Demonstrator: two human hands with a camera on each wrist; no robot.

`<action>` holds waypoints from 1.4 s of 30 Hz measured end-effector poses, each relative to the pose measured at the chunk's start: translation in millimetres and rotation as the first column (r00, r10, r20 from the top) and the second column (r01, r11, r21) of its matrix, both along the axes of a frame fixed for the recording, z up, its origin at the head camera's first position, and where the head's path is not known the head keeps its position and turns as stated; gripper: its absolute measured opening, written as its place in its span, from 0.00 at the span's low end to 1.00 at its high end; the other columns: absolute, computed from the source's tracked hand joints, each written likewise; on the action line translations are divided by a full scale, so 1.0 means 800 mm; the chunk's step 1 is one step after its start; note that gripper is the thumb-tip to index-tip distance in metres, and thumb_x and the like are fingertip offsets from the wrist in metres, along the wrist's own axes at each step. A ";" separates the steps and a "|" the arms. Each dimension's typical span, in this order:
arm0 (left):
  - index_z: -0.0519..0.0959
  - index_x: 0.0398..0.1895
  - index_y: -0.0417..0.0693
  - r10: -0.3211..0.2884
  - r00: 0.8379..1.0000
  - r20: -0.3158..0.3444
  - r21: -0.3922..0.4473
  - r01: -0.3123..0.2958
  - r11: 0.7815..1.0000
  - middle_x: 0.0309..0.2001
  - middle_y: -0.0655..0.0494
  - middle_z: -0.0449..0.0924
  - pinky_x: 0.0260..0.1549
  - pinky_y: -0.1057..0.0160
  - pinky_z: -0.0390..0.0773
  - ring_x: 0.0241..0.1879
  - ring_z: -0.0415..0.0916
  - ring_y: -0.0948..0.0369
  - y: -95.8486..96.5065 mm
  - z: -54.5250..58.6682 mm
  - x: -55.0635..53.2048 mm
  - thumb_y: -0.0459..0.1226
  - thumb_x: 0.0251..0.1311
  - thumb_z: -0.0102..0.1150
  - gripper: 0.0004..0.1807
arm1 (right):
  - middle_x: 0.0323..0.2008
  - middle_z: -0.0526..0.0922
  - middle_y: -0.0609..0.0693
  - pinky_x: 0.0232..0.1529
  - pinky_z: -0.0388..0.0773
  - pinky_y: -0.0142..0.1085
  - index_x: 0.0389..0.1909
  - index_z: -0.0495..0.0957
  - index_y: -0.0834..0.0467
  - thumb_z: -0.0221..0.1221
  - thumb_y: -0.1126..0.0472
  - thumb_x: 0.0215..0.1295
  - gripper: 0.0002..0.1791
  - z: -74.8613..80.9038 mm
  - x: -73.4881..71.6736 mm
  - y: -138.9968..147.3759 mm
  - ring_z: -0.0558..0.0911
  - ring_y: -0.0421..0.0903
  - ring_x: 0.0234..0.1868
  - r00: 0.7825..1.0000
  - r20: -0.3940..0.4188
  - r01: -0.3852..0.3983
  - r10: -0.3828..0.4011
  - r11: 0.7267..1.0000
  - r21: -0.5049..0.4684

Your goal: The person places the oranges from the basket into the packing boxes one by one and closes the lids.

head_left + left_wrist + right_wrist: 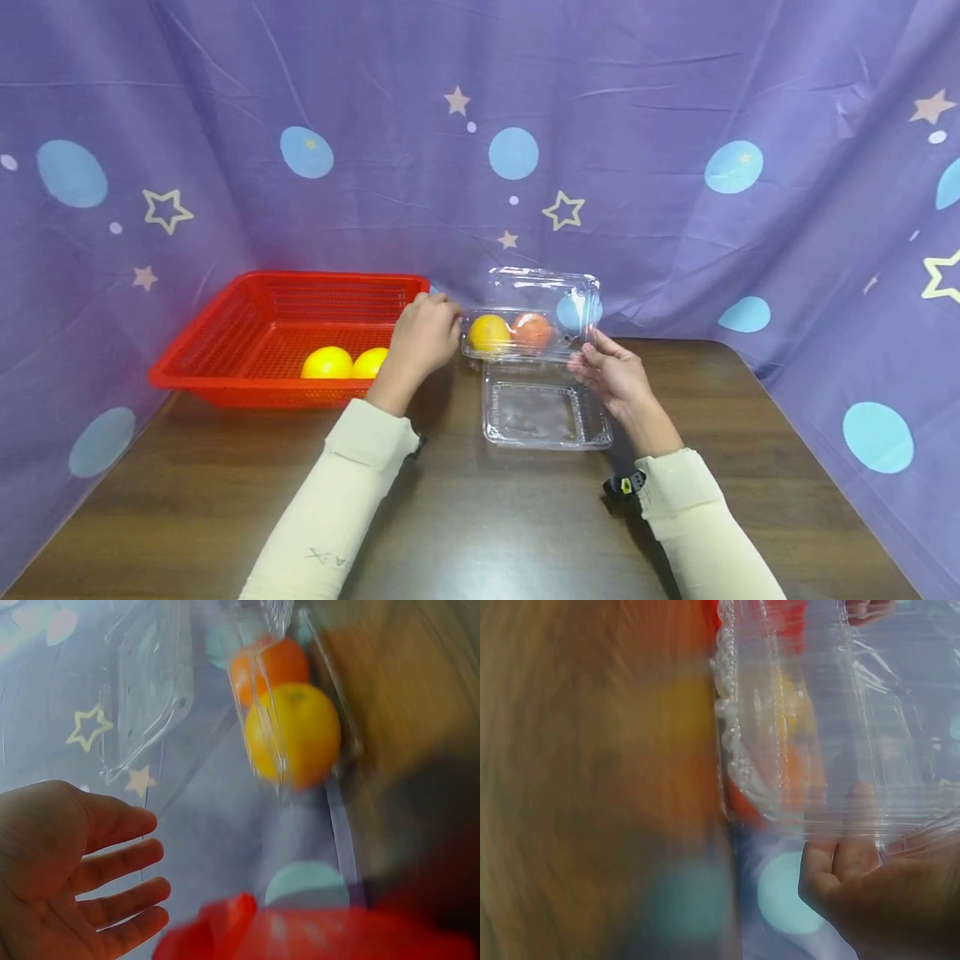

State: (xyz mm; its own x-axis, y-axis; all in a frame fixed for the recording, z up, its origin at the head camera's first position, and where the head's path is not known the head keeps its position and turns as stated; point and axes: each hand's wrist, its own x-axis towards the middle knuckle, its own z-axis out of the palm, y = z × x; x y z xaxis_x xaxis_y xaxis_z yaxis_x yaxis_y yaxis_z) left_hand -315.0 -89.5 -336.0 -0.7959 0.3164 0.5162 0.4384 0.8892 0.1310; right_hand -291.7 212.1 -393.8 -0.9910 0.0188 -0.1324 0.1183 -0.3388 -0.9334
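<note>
My right hand (pixel 615 375) pinches the right edge of a clear plastic clamshell container (pixel 547 417); in the right wrist view some fingers (pixel 855 859) show through the clear sheet. A raised clear panel (pixel 543 287) stands above its tray. Behind or inside the clear plastic are a yellow orange (pixel 489 333) and a redder orange fruit (pixel 532 332); overlapping layers hide which part holds them. My left hand (pixel 426 333) hovers between the red basket (pixel 247 382) and the fruit. In the left wrist view its fingers (pixel 124 859) are loosely extended, holding nothing.
Two yellow oranges (pixel 327 363) lie in the basket's front part; the left forearm partly covers one. A wooden table (pixel 480 517) lies beneath everything. A purple patterned curtain (pixel 637 125) hangs close behind and at the sides.
</note>
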 end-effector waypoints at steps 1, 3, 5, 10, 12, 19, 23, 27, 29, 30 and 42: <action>0.89 0.39 0.46 0.002 1.000 0.003 -0.012 -0.002 1.000 0.39 0.48 0.83 0.41 0.46 0.79 0.40 0.78 0.44 -0.004 0.002 0.000 0.35 0.65 0.60 0.09 | 0.26 0.87 0.48 0.43 0.85 0.35 0.79 0.57 0.57 0.49 0.68 0.78 0.31 -0.001 0.000 -0.003 0.89 0.40 0.30 1.000 0.002 0.004 -0.004 1.000 -0.006; 0.88 0.37 0.45 0.009 1.000 0.008 -0.040 -0.008 0.999 0.37 0.47 0.82 0.40 0.45 0.79 0.39 0.78 0.43 -0.014 0.006 0.000 0.34 0.64 0.60 0.08 | 0.26 0.87 0.48 0.44 0.85 0.35 0.79 0.58 0.58 0.50 0.68 0.78 0.31 -0.005 -0.001 -0.009 0.89 0.40 0.30 1.000 0.004 0.010 -0.009 1.000 -0.016; 0.87 0.34 0.45 0.008 1.000 0.023 -0.058 -0.007 0.998 0.36 0.47 0.82 0.39 0.45 0.79 0.38 0.77 0.43 -0.023 0.009 0.001 0.32 0.63 0.59 0.07 | 0.26 0.87 0.48 0.44 0.85 0.35 0.78 0.59 0.58 0.50 0.68 0.78 0.30 -0.008 -0.001 -0.014 0.89 0.40 0.29 1.000 0.008 0.017 -0.017 1.000 -0.017; 0.86 0.34 0.44 -0.026 0.995 0.094 -0.090 0.035 0.995 0.35 0.46 0.82 0.40 0.44 0.79 0.37 0.78 0.43 -0.046 0.014 0.006 0.29 0.60 0.56 0.09 | 0.25 0.86 0.48 0.44 0.85 0.36 0.77 0.63 0.57 0.50 0.67 0.78 0.28 -0.018 -0.002 -0.025 0.88 0.40 0.28 0.999 0.031 0.030 -0.030 1.000 0.002; 0.87 0.36 0.44 -0.036 0.991 0.128 -0.100 0.049 0.994 0.35 0.46 0.82 0.41 0.45 0.79 0.38 0.78 0.43 -0.055 0.016 0.007 0.30 0.61 0.55 0.10 | 0.25 0.86 0.48 0.45 0.85 0.36 0.77 0.63 0.56 0.50 0.67 0.78 0.28 -0.022 -0.002 -0.029 0.88 0.39 0.28 0.999 0.038 0.031 -0.032 0.999 0.004; 0.86 0.51 0.40 -0.040 0.950 0.308 -0.067 0.063 0.996 0.48 0.45 0.85 0.54 0.45 0.78 0.52 0.80 0.45 -0.094 0.022 -0.001 0.32 0.67 0.57 0.14 | 0.25 0.86 0.48 0.46 0.85 0.37 0.77 0.64 0.55 0.51 0.67 0.78 0.28 -0.029 -0.005 -0.035 0.87 0.39 0.27 0.998 0.064 0.028 -0.028 1.000 0.001; 0.83 0.57 0.39 -0.042 0.895 0.445 -0.056 0.074 0.996 0.54 0.43 0.84 0.60 0.42 0.74 0.56 0.78 0.45 -0.115 0.019 -0.008 0.35 0.68 0.60 0.17 | 0.26 0.85 0.49 0.48 0.84 0.37 0.77 0.64 0.55 0.50 0.67 0.78 0.28 -0.030 -0.006 -0.035 0.87 0.40 0.28 0.997 0.080 0.016 -0.016 1.000 -0.009; 0.80 0.62 0.38 -0.066 0.820 0.569 -0.056 0.119 0.991 0.58 0.40 0.81 0.62 0.41 0.72 0.59 0.76 0.44 -0.128 0.012 -0.010 0.36 0.64 0.66 0.24 | 0.27 0.84 0.48 0.46 0.85 0.36 0.77 0.63 0.54 0.51 0.68 0.78 0.29 -0.030 -0.007 -0.035 0.87 0.40 0.29 0.996 0.091 -0.001 0.002 1.000 -0.018; 0.78 0.64 0.39 -0.074 0.781 0.620 -0.063 0.144 0.988 0.59 0.41 0.81 0.63 0.42 0.71 0.60 0.75 0.44 -0.131 0.009 -0.009 0.36 0.62 0.68 0.27 | 0.28 0.83 0.48 0.45 0.85 0.35 0.77 0.63 0.54 0.51 0.68 0.78 0.29 -0.030 -0.008 -0.035 0.87 0.40 0.29 0.996 0.091 -0.012 0.013 1.000 -0.020; 0.78 0.65 0.39 -0.077 0.766 0.639 -0.068 0.156 0.985 0.59 0.42 0.81 0.63 0.42 0.71 0.59 0.75 0.45 -0.132 0.008 -0.009 0.36 0.61 0.69 0.28 | 0.28 0.82 0.48 0.45 0.85 0.34 0.77 0.63 0.54 0.51 0.68 0.78 0.29 -0.030 -0.008 -0.036 0.87 0.40 0.30 0.996 0.091 -0.015 0.017 1.000 -0.019; 0.80 0.63 0.47 -0.035 0.680 0.733 -0.135 0.196 0.971 0.50 0.48 0.79 0.49 0.54 0.74 0.48 0.71 0.51 -0.137 -0.001 -0.024 0.24 0.51 0.61 0.32 | 0.29 0.83 0.49 0.47 0.84 0.36 0.77 0.64 0.53 0.50 0.68 0.78 0.29 -0.028 -0.011 -0.038 0.87 0.42 0.31 0.995 0.094 -0.013 0.015 1.000 -0.027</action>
